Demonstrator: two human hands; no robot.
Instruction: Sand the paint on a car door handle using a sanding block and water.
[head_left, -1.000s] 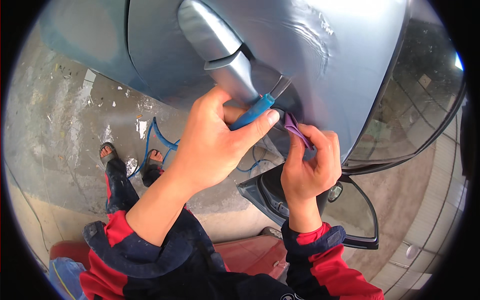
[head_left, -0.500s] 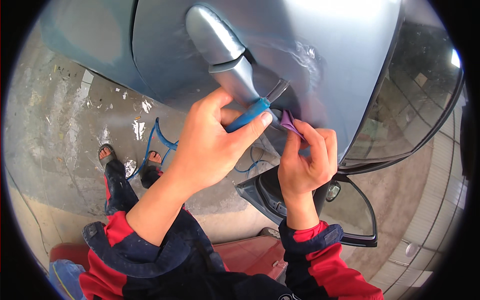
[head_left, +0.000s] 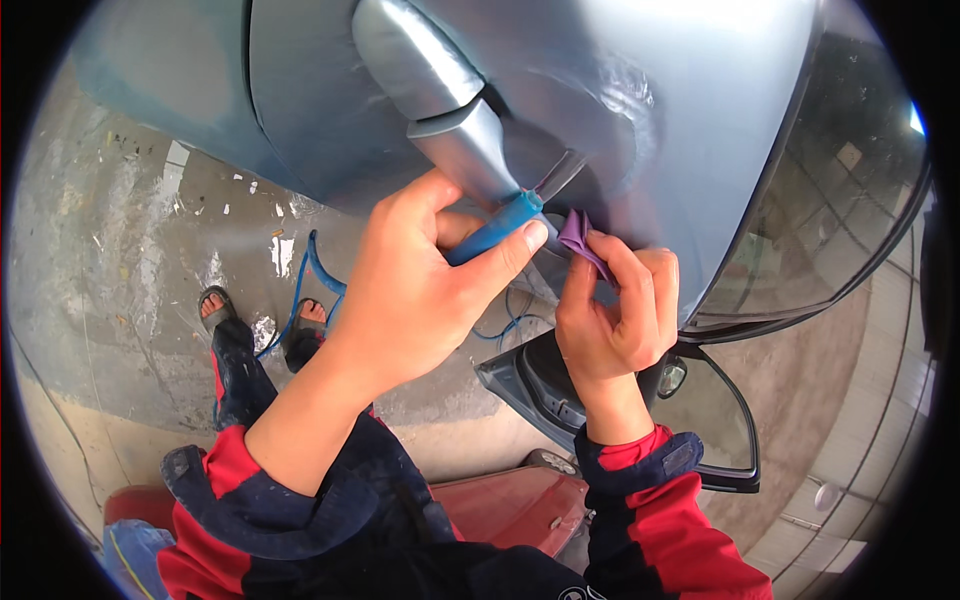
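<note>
My left hand is closed round a blue tube, the thumb along its side and its open end toward the handle's tip. Just above lies the door handle, dull silver, on the grey-blue car door. A narrow shiny strip slants up from the tube's end; I cannot make out whether the two touch. Between the thumb and fingers of my right hand is a small folded purple sheet, perhaps sandpaper, close to the handle's tip.
A blue hose loops over the stained floor near my feet. The car's side mirror juts out below my right hand, beside the open window frame. Behind my body stands a red car. Dark window glass is at right.
The view has shifted slightly, so the handle sits a little farther up and left. The purple sheet now stands more upright in my right fingers. My left hand keeps its grip on the tube.
</note>
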